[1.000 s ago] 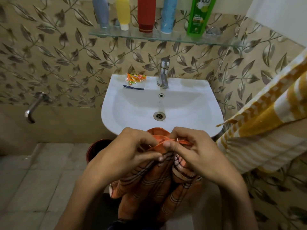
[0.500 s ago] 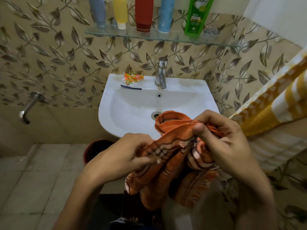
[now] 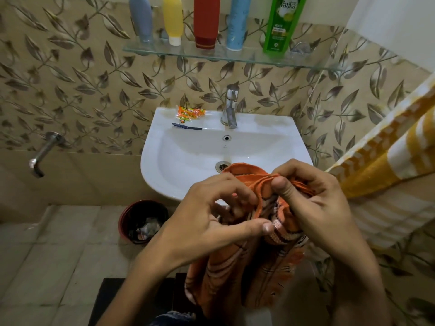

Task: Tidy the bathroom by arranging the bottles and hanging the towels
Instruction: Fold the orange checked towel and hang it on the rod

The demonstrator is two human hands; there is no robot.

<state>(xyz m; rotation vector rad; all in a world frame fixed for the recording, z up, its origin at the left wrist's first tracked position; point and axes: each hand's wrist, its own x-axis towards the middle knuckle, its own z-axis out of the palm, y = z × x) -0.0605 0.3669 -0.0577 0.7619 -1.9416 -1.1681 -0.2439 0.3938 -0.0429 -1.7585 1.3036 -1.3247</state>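
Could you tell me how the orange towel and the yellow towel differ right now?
The orange towel is bunched and gripped by the left hand and right hand; the yellow towel hangs spread out at the right, untouched. The orange one has thin dark stripes, the yellow one broad white bands. Both are striped cloth.

Bottles (image 3: 204,22) on shelf (image 3: 235,58) above sink (image 3: 277,147)

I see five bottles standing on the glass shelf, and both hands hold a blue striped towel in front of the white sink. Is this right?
Not quite: the head view shows the striped towel is orange, not blue. The rest holds: five bottles stand on the glass shelf, and the left hand and right hand hold the towel in front of the white sink.
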